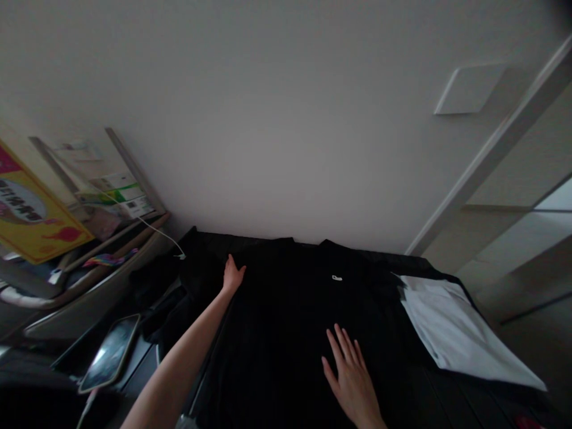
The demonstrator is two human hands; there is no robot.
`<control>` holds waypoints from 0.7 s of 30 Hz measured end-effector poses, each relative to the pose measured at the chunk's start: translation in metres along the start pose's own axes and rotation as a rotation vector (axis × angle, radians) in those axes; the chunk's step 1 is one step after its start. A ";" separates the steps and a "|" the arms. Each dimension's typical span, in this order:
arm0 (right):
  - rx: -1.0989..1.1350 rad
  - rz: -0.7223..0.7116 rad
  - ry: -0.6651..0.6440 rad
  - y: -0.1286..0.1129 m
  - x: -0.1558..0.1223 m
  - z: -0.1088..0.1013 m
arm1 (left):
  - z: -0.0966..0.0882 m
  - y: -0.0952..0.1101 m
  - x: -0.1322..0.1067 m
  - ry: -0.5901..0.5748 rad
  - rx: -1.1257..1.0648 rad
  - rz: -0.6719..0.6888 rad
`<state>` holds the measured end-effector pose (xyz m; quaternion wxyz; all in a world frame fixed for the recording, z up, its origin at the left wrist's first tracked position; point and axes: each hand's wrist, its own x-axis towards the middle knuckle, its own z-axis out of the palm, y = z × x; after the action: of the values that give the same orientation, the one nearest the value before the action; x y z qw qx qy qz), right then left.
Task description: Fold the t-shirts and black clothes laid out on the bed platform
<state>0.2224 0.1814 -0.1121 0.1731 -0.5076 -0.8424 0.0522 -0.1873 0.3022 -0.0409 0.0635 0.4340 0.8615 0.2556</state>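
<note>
**White wall (268,119), black T-shirt (277,351) under left hand (233,275) and right hand (351,375)**

We have both hands open on the shirt, with nothing gripped and no clenching. Left hand sits near the top edge, left of the collar, fingers together, tips on the cloth. Right hand is lower and to the right, palm down, fingers spread. The hands are well apart, with the middle of the shirt between them.

Shirt lies spread on a dark surface (473,399), collar toward the wall, and looks mostly flat. We see a small white mark (336,277) just below the collar. Black-on-black and low light hide the seams and most of the outline. Bunched dark cloth (156,298) sits at the shirt's left side; we cannot tell if it is a sleeve.

Right of the shirt, a white cloth (460,333) lies at an angle, its upper end against the black fabric. Left of the left arm, we have a smartphone (109,353) with a lit screen on the dark surface. Beyond it are a beige tray (89,280), a rainbow-striped item (109,259), a white cable (158,232) and a yellow-and-red sign (31,205). Upper right, a white door frame (487,161) runs along the wall.
</note>
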 end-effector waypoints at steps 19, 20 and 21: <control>0.000 0.021 -0.010 0.000 0.003 0.000 | 0.063 0.143 -0.098 -0.523 0.059 0.880; 0.004 0.020 -0.014 0.000 0.003 -0.001 | 0.062 0.136 -0.107 -0.470 0.111 0.851; 0.007 0.019 -0.015 0.000 0.003 -0.001 | 0.060 0.127 -0.114 -0.401 0.162 0.799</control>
<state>0.2216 0.1842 -0.1100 0.1681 -0.5147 -0.8385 0.0608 -0.0062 0.2985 -0.0421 0.0910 0.7770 0.6144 0.1026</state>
